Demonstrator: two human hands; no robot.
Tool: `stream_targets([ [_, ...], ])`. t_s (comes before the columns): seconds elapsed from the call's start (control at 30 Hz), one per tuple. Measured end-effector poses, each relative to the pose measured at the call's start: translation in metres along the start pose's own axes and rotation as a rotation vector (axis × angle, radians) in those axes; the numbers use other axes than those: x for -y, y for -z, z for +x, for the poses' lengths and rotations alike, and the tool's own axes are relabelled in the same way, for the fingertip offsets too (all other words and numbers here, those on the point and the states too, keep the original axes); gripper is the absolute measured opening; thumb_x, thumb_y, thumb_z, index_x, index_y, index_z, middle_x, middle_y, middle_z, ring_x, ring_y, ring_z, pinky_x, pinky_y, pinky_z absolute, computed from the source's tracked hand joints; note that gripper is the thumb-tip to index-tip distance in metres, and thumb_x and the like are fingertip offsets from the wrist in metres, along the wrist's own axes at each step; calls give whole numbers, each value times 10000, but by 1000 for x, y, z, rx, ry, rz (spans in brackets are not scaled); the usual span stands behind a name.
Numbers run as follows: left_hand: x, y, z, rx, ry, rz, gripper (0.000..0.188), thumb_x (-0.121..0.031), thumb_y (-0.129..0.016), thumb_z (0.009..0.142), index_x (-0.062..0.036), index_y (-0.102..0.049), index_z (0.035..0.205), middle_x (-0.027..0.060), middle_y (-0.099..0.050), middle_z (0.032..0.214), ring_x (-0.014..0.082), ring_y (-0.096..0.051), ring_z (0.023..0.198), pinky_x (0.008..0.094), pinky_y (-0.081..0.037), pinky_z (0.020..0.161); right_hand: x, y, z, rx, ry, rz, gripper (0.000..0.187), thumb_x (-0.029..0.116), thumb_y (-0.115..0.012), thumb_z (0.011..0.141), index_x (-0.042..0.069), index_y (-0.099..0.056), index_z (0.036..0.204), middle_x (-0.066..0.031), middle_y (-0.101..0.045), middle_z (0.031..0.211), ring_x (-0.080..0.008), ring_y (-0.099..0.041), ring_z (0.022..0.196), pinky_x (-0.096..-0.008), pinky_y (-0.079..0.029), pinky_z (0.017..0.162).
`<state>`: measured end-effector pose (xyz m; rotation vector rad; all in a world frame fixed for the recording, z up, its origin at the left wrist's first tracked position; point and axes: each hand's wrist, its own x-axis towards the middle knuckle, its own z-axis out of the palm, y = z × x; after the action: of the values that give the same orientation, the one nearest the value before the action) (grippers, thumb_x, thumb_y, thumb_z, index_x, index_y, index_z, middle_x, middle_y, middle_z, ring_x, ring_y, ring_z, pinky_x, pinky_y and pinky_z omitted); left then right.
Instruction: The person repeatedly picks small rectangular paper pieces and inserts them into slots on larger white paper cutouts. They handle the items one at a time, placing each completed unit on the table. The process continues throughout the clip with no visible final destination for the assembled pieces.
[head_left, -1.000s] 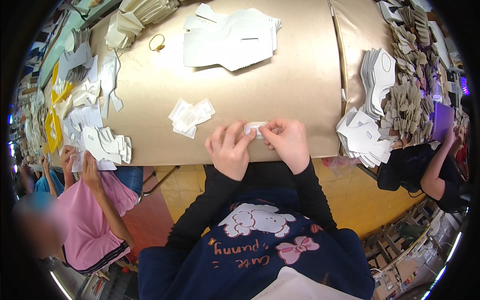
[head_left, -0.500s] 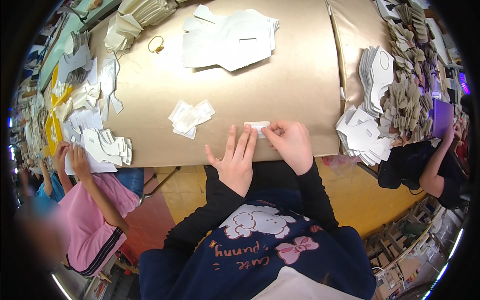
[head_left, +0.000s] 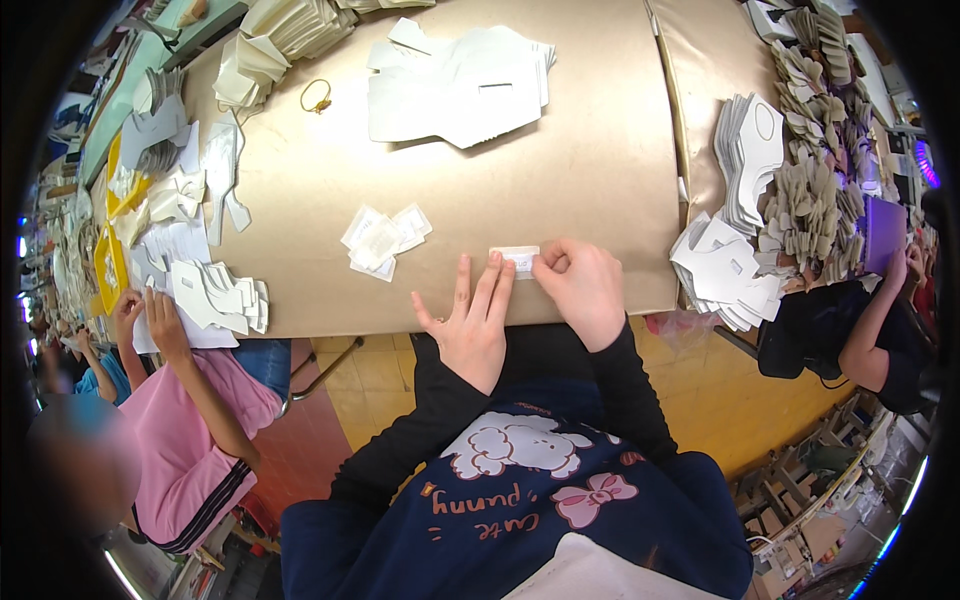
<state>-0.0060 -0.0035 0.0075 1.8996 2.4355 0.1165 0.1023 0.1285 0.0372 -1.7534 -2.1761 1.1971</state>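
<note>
A small white rectangular label piece (head_left: 523, 262), printed on its face, lies flat close to the table's near edge. Two fingertips of my left hand (head_left: 472, 330) press on its left end, and that hand's fingers are stretched out and spread. At the piece's right end is my right hand (head_left: 585, 290), thumb and forefinger pinched together. Whatever sits in that pinch, if anything, is too small to make out. Left of my hands, a loose cluster of similar small pieces (head_left: 378, 243) lies overlapping on the table.
Large white pattern sheets (head_left: 455, 90) are stacked at the far side, beside a yellowish band (head_left: 316, 97). Cut-piece stacks stand at right (head_left: 748, 160) and far left (head_left: 300, 28). A co-worker in a pink shirt (head_left: 200, 430) handles pieces at left; another person (head_left: 870, 330) sits at right.
My right hand's pinched fingertips have slid a little to the right, from over the label piece to its right end, so more of its print shows. My left hand stays put.
</note>
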Motion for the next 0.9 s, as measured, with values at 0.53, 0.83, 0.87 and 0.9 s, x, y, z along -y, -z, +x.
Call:
stream_targets([
  [0.53,8,-2,-5,50,54,-201,578,-55,-563,924,-230,-502,1472,-106,-457,1542,212,-352,1481,666,-24,1145,-25,-55,-42,-296,426,-426,479,222,-604,958,290,-574,1431,-31,-381,1602,-333,-343,1456,-579,-231,1170],
  [0.83,17,-9,-5,25,16,-332,487,-54,-585,918,-185,-558,1387,-74,-473,1532,225,-370,1469,671,-80,1146,-33,-51,-46,-342,330,-417,459,240,-587,978,275,-568,1435,-59,-374,1601,-365,-371,1436,-561,-270,1167],
  [0.87,20,-9,-6,30,6,-396,463,-54,-575,935,-174,-558,1382,-54,-476,1532,250,-364,1473,643,-84,1160,-35,-49,-46,-324,348,-400,456,241,-581,984,271,-564,1439,-62,-371,1603,-370,-364,1440,-550,-284,1163],
  [0.9,25,-7,-7,34,-4,-458,440,-55,-565,951,-163,-558,1377,-34,-480,1533,276,-357,1477,614,-89,1174,-38,-46,-45,-308,367,-382,453,241,-574,989,268,-561,1442,-64,-367,1605,-376,-357,1444,-540,-298,1159],
])
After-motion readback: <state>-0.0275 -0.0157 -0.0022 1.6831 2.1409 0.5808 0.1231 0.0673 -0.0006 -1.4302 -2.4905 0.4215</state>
